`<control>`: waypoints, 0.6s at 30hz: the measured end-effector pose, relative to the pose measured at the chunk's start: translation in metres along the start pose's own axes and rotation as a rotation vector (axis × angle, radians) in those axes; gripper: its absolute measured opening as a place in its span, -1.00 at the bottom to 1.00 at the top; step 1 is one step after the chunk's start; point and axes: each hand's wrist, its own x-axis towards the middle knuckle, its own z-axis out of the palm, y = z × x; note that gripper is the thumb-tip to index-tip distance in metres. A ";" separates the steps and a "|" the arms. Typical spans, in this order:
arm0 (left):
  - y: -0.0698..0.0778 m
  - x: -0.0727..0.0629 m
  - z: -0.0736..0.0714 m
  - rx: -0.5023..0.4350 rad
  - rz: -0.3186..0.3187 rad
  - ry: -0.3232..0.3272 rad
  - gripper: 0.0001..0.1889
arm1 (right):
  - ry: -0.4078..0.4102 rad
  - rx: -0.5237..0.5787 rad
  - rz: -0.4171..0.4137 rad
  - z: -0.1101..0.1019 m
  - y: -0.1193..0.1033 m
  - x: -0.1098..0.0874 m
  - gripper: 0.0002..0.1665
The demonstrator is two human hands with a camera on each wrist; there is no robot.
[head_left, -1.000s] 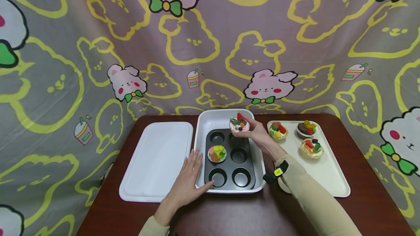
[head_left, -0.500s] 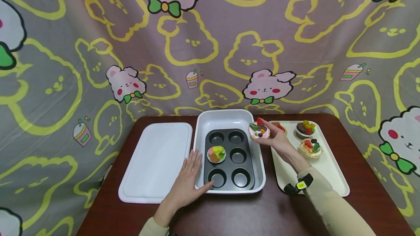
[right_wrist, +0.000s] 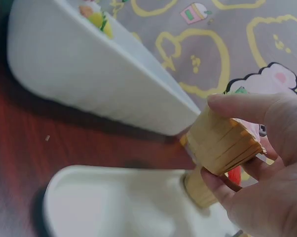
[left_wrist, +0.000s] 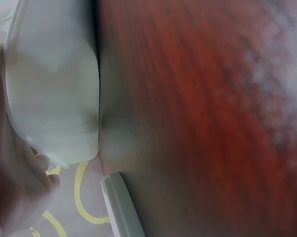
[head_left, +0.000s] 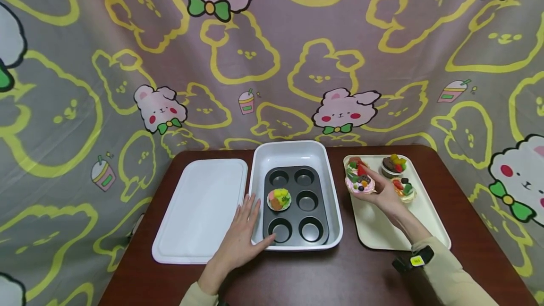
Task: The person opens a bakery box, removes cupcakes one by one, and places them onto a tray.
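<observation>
The left hand (head_left: 239,242) lies flat, fingers straight, against the near left edge of the white pan (head_left: 336,211). Right of the pan, the right hand (head_left: 384,192) grasps a pink cupcake (head_left: 359,183) above the cream tray (head_left: 429,221), close to other cupcakes (head_left: 393,165); lowered carelessly, it could knock them or tip. The right wrist view shows fingers (right_wrist: 247,109) pinching the pleated wrapper (right_wrist: 222,140), hidden from the head view.

Right hand (head_left: 384,192) grips a pink cupcake (head_left: 359,183) over the cream tray (head_left: 382,235); left hand (head_left: 240,240) rests flat against the white pan (head_left: 293,152), muffin tin (head_left: 296,230) just beyond its fingertips.
</observation>
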 end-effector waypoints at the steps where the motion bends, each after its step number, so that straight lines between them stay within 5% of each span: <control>1: 0.000 0.000 0.000 -0.002 0.000 0.001 0.12 | 0.008 -0.016 0.000 -0.001 0.003 -0.001 0.11; 18: 0.000 -0.001 -0.002 -0.011 0.018 0.012 0.12 | 0.078 -0.209 0.001 -0.002 0.038 -0.001 0.11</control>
